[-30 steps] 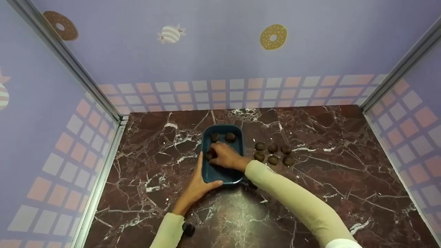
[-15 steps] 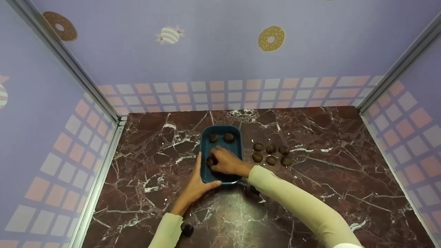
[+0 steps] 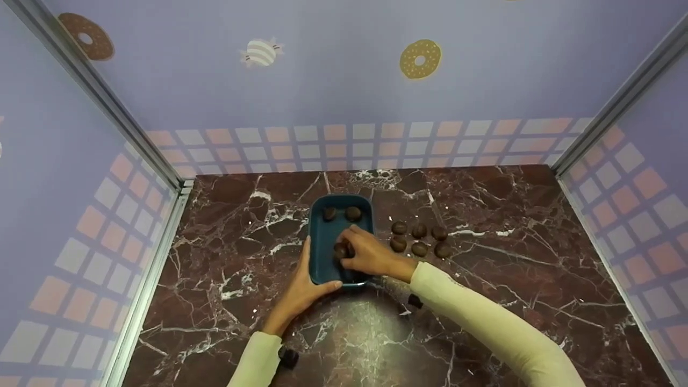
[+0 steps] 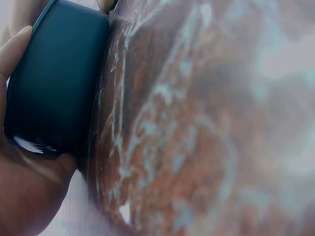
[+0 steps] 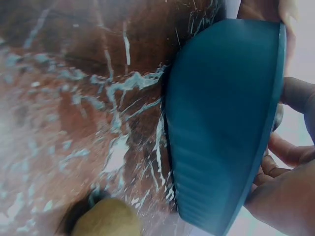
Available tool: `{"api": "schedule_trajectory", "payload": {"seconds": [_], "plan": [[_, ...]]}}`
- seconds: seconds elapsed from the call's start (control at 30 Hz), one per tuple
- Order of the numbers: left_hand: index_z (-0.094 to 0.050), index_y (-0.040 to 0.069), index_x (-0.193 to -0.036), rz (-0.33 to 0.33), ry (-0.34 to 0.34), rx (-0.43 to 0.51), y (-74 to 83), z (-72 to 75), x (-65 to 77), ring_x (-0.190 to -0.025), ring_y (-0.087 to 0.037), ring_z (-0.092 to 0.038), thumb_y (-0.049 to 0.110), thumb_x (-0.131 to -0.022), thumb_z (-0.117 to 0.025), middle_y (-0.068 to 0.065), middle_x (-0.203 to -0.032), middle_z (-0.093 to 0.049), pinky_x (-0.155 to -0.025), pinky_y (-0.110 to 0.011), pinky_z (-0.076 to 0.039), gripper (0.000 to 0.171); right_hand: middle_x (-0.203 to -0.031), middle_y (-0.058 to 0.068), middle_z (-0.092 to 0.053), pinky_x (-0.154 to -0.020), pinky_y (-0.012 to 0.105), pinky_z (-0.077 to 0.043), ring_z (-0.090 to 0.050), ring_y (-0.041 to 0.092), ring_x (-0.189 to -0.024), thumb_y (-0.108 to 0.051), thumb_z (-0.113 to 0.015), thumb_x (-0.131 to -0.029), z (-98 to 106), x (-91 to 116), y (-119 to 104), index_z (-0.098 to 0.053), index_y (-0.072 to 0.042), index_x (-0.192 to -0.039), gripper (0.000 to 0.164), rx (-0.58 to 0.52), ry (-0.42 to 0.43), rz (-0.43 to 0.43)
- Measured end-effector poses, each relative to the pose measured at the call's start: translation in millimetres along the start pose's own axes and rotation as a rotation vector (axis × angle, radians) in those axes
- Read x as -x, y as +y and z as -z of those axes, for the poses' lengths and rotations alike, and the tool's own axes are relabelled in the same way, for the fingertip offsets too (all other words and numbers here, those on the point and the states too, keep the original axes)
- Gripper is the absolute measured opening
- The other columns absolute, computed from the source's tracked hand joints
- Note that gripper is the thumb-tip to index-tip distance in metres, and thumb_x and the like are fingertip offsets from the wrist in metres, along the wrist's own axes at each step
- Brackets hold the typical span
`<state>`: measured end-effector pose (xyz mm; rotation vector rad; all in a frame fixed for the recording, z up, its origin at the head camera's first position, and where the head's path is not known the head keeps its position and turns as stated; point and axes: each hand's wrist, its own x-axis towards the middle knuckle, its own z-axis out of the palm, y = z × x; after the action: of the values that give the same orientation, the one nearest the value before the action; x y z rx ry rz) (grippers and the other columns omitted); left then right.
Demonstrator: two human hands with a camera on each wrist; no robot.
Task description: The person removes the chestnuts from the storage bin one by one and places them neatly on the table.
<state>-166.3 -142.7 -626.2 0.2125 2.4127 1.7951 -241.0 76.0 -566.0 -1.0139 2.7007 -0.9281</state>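
Note:
A deep teal rectangular tray (image 3: 321, 242) stands on the table, long side running away from me. My left hand (image 3: 305, 287) rests at its near left corner, straight fingers along the left wall and thumb at the near edge. Inside the tray, my right hand (image 3: 370, 256) pinches a small round brown nut-like ball (image 3: 341, 251), partly covered by the fingers. Two similar balls, a left one (image 3: 329, 214) and a right one (image 3: 353, 213), lie at the tray's far end. In the right wrist view, the tray wall (image 5: 221, 113) hides much of the right hand's hold.
To the right of the tray, several more brown balls (image 3: 419, 249) lie in two rows on the dark red marbled table (image 3: 236, 236). A blurred tan round thing (image 5: 108, 219) appears low in the right wrist view. Lilac panels (image 3: 333, 86) enclose the table's back and sides.
My right hand has shifted rightward inside the tray, carrying the pinched ball from near the left wall toward the middle. The left hand stays at the tray's corner.

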Motion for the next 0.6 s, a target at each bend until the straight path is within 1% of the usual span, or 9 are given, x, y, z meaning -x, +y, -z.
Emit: {"api": "schedule_trajectory", "payload": {"seconds": [0.1,0.17,0.27,0.33,0.43,0.53,0.6], "plan": [[0.008,0.040,-0.160,0.009,0.005,0.001,0.9,0.3,-0.6,-0.154,-0.028,-0.006,0.024,-0.080,-0.088,-0.002,-0.170,0.004,-0.119,-0.060,-0.014,0.126,-0.105,0.003,-0.055,-0.074,0.032,-0.052,-0.058,0.016,-0.084,-0.023,-0.078,-0.084,5,7,0,-0.064,-0.009,-0.117,0.039,0.003,0.007,0.007],[0.008,0.035,-0.162,0.018,0.005,-0.003,1.9,0.5,-0.6,-0.154,-0.030,-0.004,0.025,-0.079,-0.089,-0.005,-0.170,0.005,-0.119,-0.060,-0.012,0.127,-0.105,0.004,-0.055,-0.075,0.032,-0.052,-0.057,0.017,-0.086,-0.023,-0.078,-0.084,8,11,1,-0.065,-0.009,-0.116,0.037,0.001,0.018,0.016],[0.009,0.032,-0.162,0.036,0.006,-0.007,3.1,0.1,-0.6,-0.154,-0.032,-0.003,0.025,-0.079,-0.089,-0.006,-0.170,0.005,-0.120,-0.061,-0.011,0.128,-0.105,0.003,-0.056,-0.078,0.034,-0.052,-0.057,0.017,-0.088,-0.023,-0.078,-0.084,12,17,1,-0.065,-0.010,-0.116,0.037,-0.004,0.043,0.022],[0.009,0.034,-0.162,0.038,0.003,-0.002,3.4,-0.3,-0.3,-0.154,-0.032,-0.003,0.025,-0.079,-0.089,-0.005,-0.169,0.005,-0.119,-0.061,-0.011,0.128,-0.106,0.003,-0.056,-0.079,0.035,-0.051,-0.058,0.019,-0.090,-0.023,-0.079,-0.084,16,22,2,-0.065,-0.011,-0.117,0.037,-0.017,0.066,0.018],[0.008,0.041,-0.160,0.035,0.004,0.000,2.4,-0.9,0.1,-0.154,-0.030,-0.005,0.027,-0.079,-0.089,0.000,-0.169,0.003,-0.119,-0.061,-0.013,0.127,-0.106,0.001,-0.056,-0.079,0.035,-0.051,-0.060,0.022,-0.092,-0.022,-0.080,-0.084,21,30,5,-0.065,-0.012,-0.118,0.038,-0.038,0.092,-0.002],[0.007,0.047,-0.159,0.022,0.003,0.005,1.2,-0.4,0.7,-0.154,-0.028,-0.006,0.033,-0.078,-0.090,0.003,-0.169,0.003,-0.119,-0.062,-0.014,0.126,-0.106,0.000,-0.057,-0.078,0.034,-0.051,-0.060,0.020,-0.090,-0.022,-0.080,-0.084,24,37,8,-0.065,-0.012,-0.118,0.038,-0.043,0.113,-0.022],[0.006,0.047,-0.159,0.011,0.002,0.005,0.3,0.2,0.7,-0.154,-0.028,-0.005,0.037,-0.077,-0.089,0.002,-0.169,0.003,-0.119,-0.062,-0.014,0.126,-0.107,0.000,-0.057,-0.077,0.032,-0.052,-0.059,0.017,-0.089,-0.022,-0.080,-0.084,25,42,11,-0.065,-0.011,-0.117,0.038,-0.040,0.120,-0.031]]}}
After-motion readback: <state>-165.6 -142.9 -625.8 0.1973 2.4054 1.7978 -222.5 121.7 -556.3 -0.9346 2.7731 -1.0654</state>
